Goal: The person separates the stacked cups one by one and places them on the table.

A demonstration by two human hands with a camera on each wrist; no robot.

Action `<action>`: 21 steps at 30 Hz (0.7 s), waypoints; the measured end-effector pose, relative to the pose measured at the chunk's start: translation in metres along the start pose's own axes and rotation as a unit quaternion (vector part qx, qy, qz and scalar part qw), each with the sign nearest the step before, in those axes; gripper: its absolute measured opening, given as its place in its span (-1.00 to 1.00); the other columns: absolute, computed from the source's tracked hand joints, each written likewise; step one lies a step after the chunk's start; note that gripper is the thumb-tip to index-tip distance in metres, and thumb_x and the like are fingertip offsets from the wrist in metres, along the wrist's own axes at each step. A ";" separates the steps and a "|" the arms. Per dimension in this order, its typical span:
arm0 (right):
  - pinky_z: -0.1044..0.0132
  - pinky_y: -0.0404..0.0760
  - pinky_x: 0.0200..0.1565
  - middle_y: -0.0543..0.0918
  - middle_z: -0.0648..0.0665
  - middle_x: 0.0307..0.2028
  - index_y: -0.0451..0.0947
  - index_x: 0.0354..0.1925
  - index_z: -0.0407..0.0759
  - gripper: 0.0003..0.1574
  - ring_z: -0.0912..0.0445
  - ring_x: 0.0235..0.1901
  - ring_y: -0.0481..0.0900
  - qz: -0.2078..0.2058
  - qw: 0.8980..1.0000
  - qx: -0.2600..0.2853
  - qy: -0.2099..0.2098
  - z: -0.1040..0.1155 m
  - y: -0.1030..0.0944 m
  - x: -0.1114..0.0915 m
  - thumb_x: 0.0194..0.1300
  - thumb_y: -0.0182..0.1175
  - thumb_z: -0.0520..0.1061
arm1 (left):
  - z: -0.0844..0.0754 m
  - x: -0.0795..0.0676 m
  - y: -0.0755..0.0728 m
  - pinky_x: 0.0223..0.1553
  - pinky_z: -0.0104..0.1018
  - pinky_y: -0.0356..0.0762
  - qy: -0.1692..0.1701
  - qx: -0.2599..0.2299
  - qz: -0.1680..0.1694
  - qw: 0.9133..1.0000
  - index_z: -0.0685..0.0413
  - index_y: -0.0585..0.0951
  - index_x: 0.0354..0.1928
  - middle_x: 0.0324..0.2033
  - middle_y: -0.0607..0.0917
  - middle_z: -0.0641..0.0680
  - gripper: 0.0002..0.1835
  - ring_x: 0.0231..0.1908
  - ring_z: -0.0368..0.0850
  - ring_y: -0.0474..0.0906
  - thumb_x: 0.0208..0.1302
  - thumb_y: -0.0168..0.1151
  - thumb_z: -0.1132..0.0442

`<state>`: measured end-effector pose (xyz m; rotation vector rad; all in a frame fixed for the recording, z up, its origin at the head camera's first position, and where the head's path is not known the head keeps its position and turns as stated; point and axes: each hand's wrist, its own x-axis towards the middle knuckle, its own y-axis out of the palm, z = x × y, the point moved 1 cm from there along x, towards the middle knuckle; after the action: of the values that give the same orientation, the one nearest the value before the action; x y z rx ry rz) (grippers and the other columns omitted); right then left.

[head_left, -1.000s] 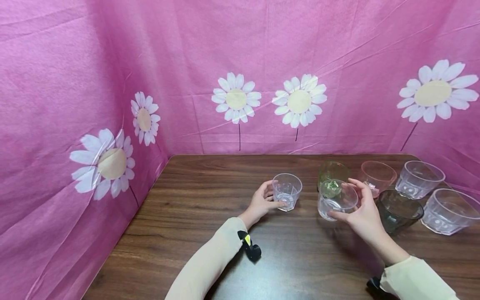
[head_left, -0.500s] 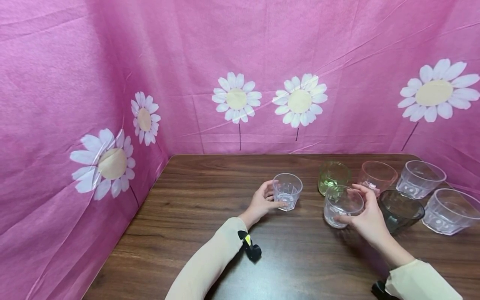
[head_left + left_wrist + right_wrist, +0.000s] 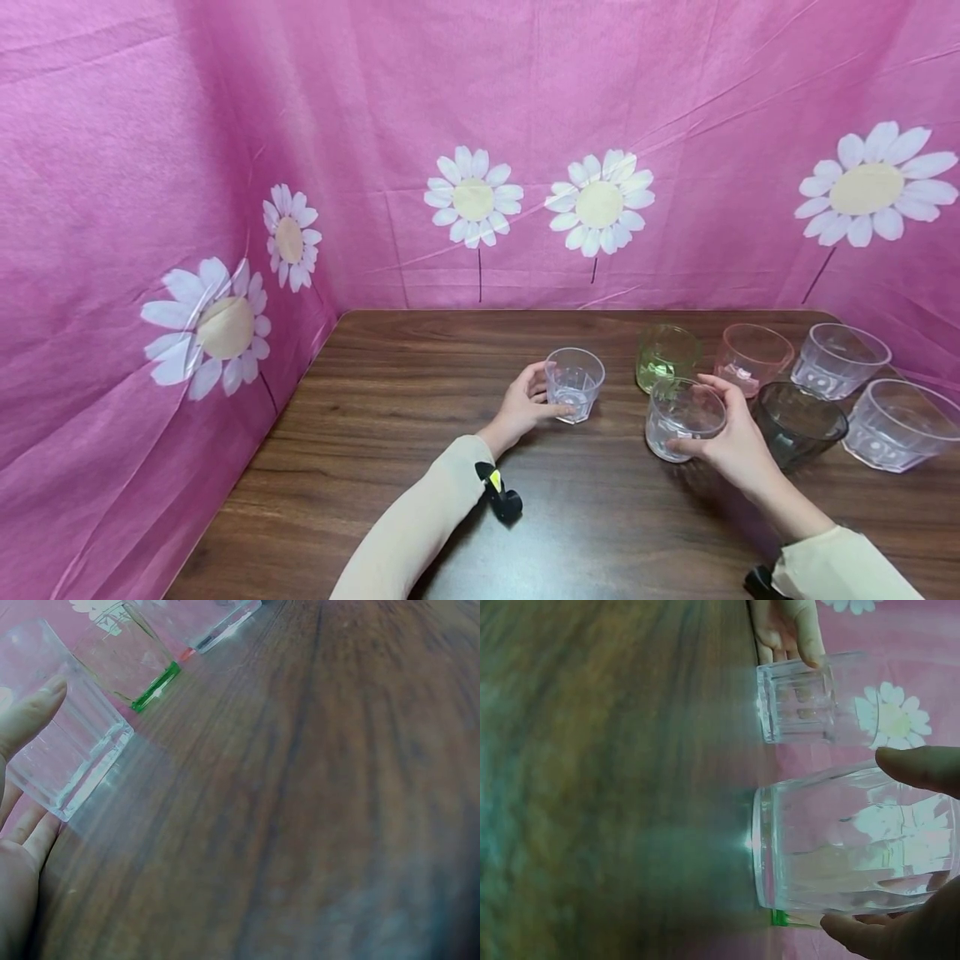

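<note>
My left hand (image 3: 522, 406) grips a clear faceted glass (image 3: 576, 385) that stands upright on the table, thumb on the near side and fingers behind it. In the left wrist view the same glass (image 3: 71, 750) rests its base on the wood. Farther right, my right hand (image 3: 738, 437) holds a second clear glass (image 3: 678, 417) between thumb and fingers. Its base sits on or just over the wood; the right wrist view shows this glass (image 3: 855, 847) upright. A green glass (image 3: 663, 358) stands right behind it.
Beyond the right hand stand a pink glass (image 3: 753, 358), a dark grey glass (image 3: 798, 425) and two wider clear glasses, one at the back (image 3: 840, 362) and one nearer (image 3: 900, 425). A pink flowered cloth (image 3: 525, 100) hangs behind the wooden table (image 3: 420, 358).
My right hand has brought its glass down and slightly right, nearer to me, away from in front of the green glass. The left hand and its glass have stayed put.
</note>
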<state>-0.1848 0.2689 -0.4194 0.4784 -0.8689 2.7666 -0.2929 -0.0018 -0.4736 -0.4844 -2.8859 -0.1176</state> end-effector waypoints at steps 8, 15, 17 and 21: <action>0.13 0.24 0.24 0.34 -0.52 0.20 0.07 0.41 -0.36 0.36 -0.19 0.17 0.30 0.026 1.000 0.009 -0.012 0.005 -0.004 -0.002 -0.30 0.61 -0.36 | -0.002 0.000 0.000 0.10 -0.24 0.56 0.004 0.004 -0.003 1.000 0.39 0.42 0.25 0.13 0.60 0.32 -0.25 0.13 0.19 0.53 -0.07 0.44 0.67; 0.76 0.14 0.06 0.28 -0.47 0.22 0.10 0.39 -0.42 0.35 0.41 0.10 0.22 0.001 0.997 0.027 -0.071 0.011 -0.010 -0.002 -0.36 0.59 -0.46 | -0.004 0.001 0.001 0.07 -0.25 0.58 0.013 0.011 -0.010 1.000 0.42 0.44 0.21 0.09 0.62 0.34 -0.26 0.10 0.22 0.56 -0.12 0.44 0.71; 0.71 0.08 0.15 0.25 -0.45 0.23 0.13 0.39 -0.40 0.34 0.30 0.15 0.21 -0.008 0.996 0.013 -0.083 0.013 -0.012 -0.003 -0.35 0.59 -0.45 | -0.006 0.004 0.002 0.06 -0.26 0.58 0.010 0.009 -0.011 1.000 0.40 0.45 0.20 0.09 0.63 0.33 -0.27 0.08 0.20 0.57 -0.12 0.44 0.71; 0.39 0.01 0.31 0.29 -0.42 0.24 0.19 0.38 -0.36 0.29 0.20 0.23 0.16 -0.024 0.994 -0.014 -0.108 0.019 -0.016 -0.005 -0.33 0.58 -0.42 | -0.013 0.010 0.004 0.05 -0.30 0.58 0.003 0.012 -0.010 1.000 0.36 0.47 0.21 0.08 0.64 0.28 -0.27 0.03 0.10 0.61 -0.11 0.47 0.67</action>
<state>-0.1709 0.2697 -0.3983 0.7956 -0.9272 2.6912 -0.2983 0.0035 -0.4585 -0.4517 -2.8829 -0.0879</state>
